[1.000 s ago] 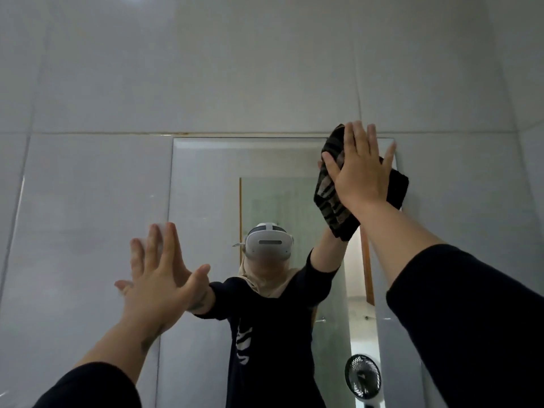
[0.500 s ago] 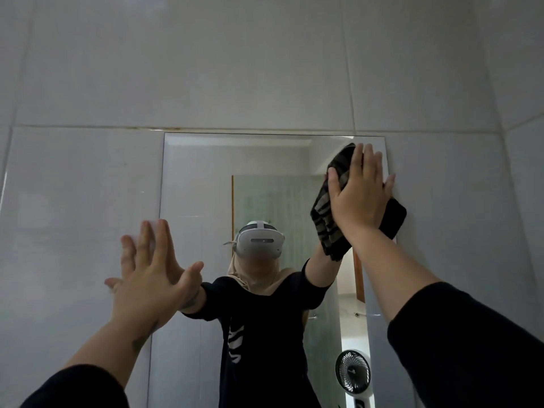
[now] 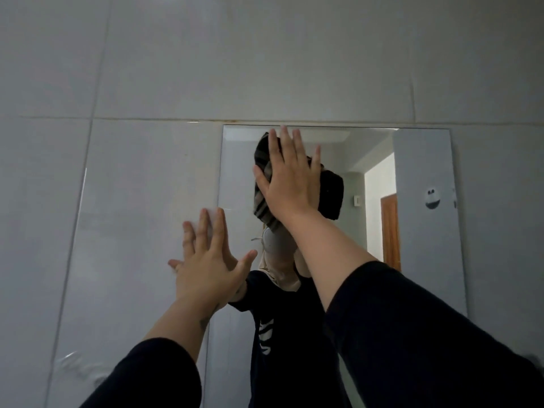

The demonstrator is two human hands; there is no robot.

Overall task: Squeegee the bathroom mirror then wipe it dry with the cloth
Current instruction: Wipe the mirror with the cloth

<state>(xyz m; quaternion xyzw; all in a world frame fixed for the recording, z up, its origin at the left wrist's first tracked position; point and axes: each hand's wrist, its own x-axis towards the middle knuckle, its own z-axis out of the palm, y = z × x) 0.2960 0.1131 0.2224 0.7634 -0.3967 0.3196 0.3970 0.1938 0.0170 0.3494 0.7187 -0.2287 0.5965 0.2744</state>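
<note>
A frameless rectangular mirror [image 3: 424,231] hangs on the grey tiled wall. My right hand [image 3: 290,178] lies flat, fingers spread, pressing a dark striped cloth [image 3: 332,195] against the mirror's upper left part, just under the top edge. My left hand [image 3: 206,266] is open with its fingers apart, palm against the wall at the mirror's left edge, holding nothing. No squeegee is in view. The mirror reflects a person in a dark top with a white headset, partly hidden behind my right arm.
Large glossy grey tiles [image 3: 147,201] surround the mirror, with a grout line [image 3: 117,118] just above it. The reflection shows a wooden door [image 3: 390,231] and a small white wall hook [image 3: 431,198].
My right hand has slid the cloth from the mirror's upper right corner leftwards to its upper left part. The view has swung left; my left hand stays braced at the mirror's left edge.
</note>
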